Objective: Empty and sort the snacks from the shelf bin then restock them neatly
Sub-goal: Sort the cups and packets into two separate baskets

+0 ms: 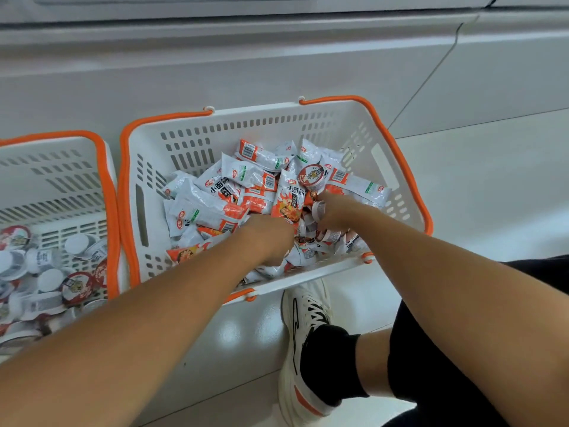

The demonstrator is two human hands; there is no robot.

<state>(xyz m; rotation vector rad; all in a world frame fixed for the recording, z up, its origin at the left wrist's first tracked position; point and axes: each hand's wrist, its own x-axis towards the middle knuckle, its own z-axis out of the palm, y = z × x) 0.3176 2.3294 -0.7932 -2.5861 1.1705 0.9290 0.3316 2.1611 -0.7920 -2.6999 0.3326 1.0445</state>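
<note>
At the far left sits a second basket point(103, 167), white with an orange rim, and small round snack cups point(75, 286) lie heaped across its floor toward the near edge. Just beside it on the pale floor point(462, 186) stands the larger basket point(123, 192), holding a loose pile of white and orange snack packets point(212, 208) from its left wall across to its right wall, with a few cups mixed in near the right side.

The left hand point(266, 241) is dug into the pile near the basket's near edge, knuckles up and fingers curled down among the packets; whether they pinch anything I cannot tell. The right hand point(334, 214) sits a little further right and further in, its fingers curled round small cups point(318, 209); one cup point(311, 177) rests lid up just beyond it. A white shoe point(303, 315) stands close to the near right corner.

It looks like cups are being picked out from packets. The slippery wrappers could slide and bury the remaining cups, and a handful of several cups might spill on the way across to the left basket.
</note>
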